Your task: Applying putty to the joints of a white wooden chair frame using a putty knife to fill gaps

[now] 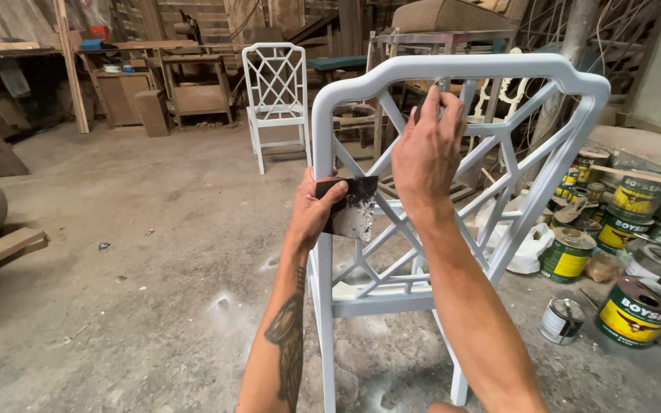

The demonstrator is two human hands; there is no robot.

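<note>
On the dusty concrete floor (154, 252) stands a white lattice-back chair (453, 73), its back toward the person. The left hand (314, 210) is closed on a dark, paint-smeared flat scraper (350, 208), pressing it against the left upright. The right hand (426, 149) is raised to the lattice under the top rail, fingertips pinched together on something too small to tell. Paint cans (629, 310) crowd the right; another white chair (275, 95) stands farther back

A white lattice-back chair (453, 76) stands upright; a dark, paste-smeared flat scraper (350, 206) rests against its left post.
</note>
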